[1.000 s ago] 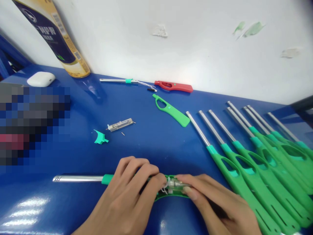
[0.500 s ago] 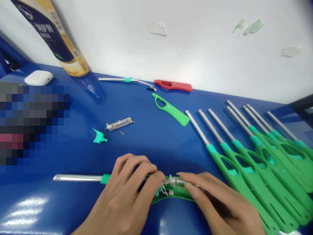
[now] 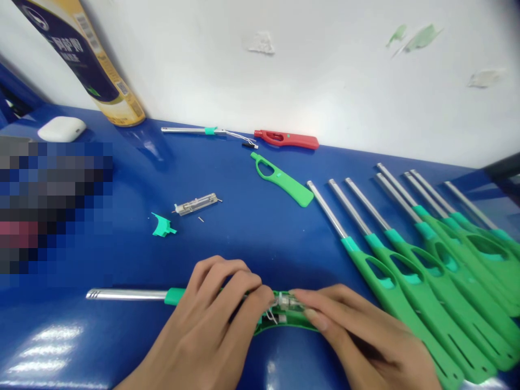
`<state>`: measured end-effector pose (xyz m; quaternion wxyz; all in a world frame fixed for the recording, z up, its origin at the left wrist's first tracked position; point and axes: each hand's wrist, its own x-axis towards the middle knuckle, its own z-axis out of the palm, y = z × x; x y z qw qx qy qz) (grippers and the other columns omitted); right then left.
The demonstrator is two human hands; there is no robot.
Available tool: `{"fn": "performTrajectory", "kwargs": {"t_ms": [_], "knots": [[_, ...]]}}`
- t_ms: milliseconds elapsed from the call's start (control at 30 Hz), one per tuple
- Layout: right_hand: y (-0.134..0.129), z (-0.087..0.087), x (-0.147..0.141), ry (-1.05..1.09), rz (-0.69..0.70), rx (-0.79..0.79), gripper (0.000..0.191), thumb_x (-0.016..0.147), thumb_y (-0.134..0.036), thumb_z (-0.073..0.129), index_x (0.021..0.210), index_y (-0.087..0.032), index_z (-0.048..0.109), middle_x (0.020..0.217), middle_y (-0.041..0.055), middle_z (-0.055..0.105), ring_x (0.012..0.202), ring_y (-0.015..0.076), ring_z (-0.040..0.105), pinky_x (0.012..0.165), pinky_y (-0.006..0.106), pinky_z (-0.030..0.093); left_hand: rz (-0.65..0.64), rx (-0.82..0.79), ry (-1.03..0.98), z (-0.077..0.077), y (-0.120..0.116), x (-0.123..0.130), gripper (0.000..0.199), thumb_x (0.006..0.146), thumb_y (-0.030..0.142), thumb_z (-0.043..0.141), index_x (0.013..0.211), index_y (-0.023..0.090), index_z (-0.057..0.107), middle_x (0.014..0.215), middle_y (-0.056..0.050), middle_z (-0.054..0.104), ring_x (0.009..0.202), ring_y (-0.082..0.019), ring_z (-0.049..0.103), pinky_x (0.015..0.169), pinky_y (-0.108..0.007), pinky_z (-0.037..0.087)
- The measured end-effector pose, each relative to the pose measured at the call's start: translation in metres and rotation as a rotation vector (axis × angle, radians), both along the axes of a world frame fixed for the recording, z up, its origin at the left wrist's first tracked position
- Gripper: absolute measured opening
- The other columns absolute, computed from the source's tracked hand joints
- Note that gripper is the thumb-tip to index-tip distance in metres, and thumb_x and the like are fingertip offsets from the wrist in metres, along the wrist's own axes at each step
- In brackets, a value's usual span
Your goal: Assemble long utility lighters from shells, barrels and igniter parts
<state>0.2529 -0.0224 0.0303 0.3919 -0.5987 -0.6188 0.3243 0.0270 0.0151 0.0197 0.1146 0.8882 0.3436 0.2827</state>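
A green gas lighter (image 3: 174, 296) with a long metal barrel lies across the front of the blue table, its handle open so that wires and inner parts show. My left hand (image 3: 219, 317) is closed over the trigger part, fingertips pressing at the wires. With thumb and fingers, my right hand (image 3: 349, 327) pinches a clear fuel tank (image 3: 287, 301) at the handle's inside. The tank's right end is hidden under my right fingers. Past my hands lie another clear tank (image 3: 197, 204), a teal trigger (image 3: 163, 225) and a small pin (image 3: 200, 219).
Several green lighters (image 3: 410, 281) lie in a row at the right. Farther back are a green handle half (image 3: 284, 184), a red handle (image 3: 288, 140) and a metal barrel with wires (image 3: 187, 130). A bottle (image 3: 95, 70) and a white case (image 3: 62, 129) stand at the left.
My right fingers have moved slightly left along the clear tank and cover more of it. My left hand stays in place. The whole view has shifted a little.
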Motion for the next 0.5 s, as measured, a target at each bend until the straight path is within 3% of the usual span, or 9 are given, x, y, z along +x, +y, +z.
{"fn": "performTrajectory", "kwargs": {"t_ms": [100,200,300,400,500], "knots": [[0.0017,0.0012,0.0015,-0.019,0.06,0.023,0.025,0.096,-0.02,0.07,0.111,-0.035,0.084,0.095,-0.0022,0.081,0.079,0.0145,0.078,0.072,0.017,0.063,0.028,0.014,-0.043,0.001,-0.0005,-0.0002,0.032,0.108,0.007,0.043,0.118,0.013,0.072,0.109,-0.007,0.073,0.11,-0.022,0.057,0.106,-0.041,0.039],[0.0014,0.0019,-0.0005,-0.032,0.028,0.035,0.024,0.097,-0.02,0.069,0.111,-0.034,0.083,0.094,-0.0023,0.081,0.077,0.0144,0.078,0.071,0.018,0.062,0.022,0.017,-0.017,-0.0007,-0.0028,-0.0011,0.03,0.108,0.008,0.044,0.117,0.013,0.073,0.109,-0.007,0.072,0.109,-0.024,0.057,0.104,-0.042,0.04],[-0.0003,0.0031,-0.0033,-0.08,-0.019,0.035,0.019,0.099,-0.026,0.068,0.108,-0.033,0.083,0.092,-0.0012,0.081,0.078,0.0167,0.079,0.063,0.019,0.061,0.035,0.019,0.014,-0.002,-0.0024,0.0021,0.03,0.106,0.006,0.046,0.119,0.014,0.072,0.111,-0.008,0.072,0.11,-0.026,0.056,0.101,-0.044,0.041],[-0.0017,0.0044,-0.0017,-0.14,0.018,0.048,0.017,0.099,-0.031,0.069,0.11,-0.032,0.082,0.096,0.0001,0.082,0.083,0.0194,0.081,0.056,0.018,0.06,0.074,0.045,-0.017,0.001,0.0019,0.0084,0.03,0.104,0.003,0.048,0.116,0.016,0.072,0.107,-0.007,0.071,0.108,-0.026,0.057,0.098,-0.045,0.044],[-0.0032,0.0041,0.0031,-0.206,0.049,0.048,0.02,0.1,-0.033,0.066,0.113,-0.03,0.081,0.102,0.0019,0.083,0.083,0.0199,0.081,0.063,0.02,0.063,0.153,0.077,-0.102,0.0046,-0.0015,0.0006,0.025,0.101,0.004,0.055,0.112,0.018,0.072,0.103,-0.005,0.07,0.101,-0.022,0.06,0.09,-0.039,0.049]]}}
